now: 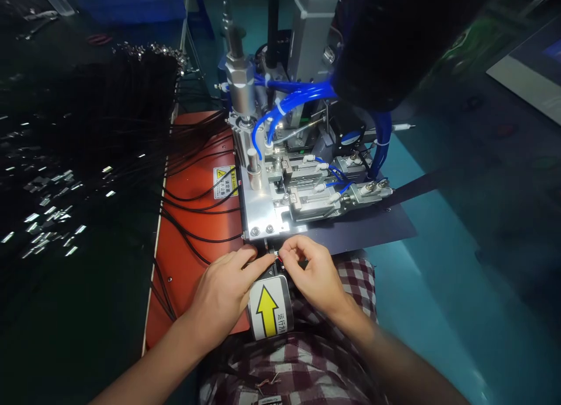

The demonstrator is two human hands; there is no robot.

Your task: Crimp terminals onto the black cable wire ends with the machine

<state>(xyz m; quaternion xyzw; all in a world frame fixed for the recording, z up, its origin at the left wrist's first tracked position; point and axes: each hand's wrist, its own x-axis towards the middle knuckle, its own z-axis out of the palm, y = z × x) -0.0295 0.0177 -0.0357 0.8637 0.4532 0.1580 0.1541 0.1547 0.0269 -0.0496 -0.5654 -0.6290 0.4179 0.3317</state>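
Note:
My left hand point(228, 282) is curled at the front edge of the machine, one digit reaching to a small part in the narrow feed track point(272, 270). My right hand point(311, 270) meets it there, thumb and forefinger pinched together. A tiny red bit point(280, 258) shows between the fingertips; what it belongs to is too small to make out. Just behind the hands stands the metal press machine point(258, 212), with blue air hoses point(307, 92). Below the fingertips sits a white label with a yellow arrow point(267, 311).
Black cables point(188, 209) cross the orange base plate point(188, 171) from the left. Farther left lies a large heap of dark cables with shiny metal ends point(48, 218). A dark grey plate point(363, 232) juts out right of the machine. A dark, blurred shape hangs at upper right.

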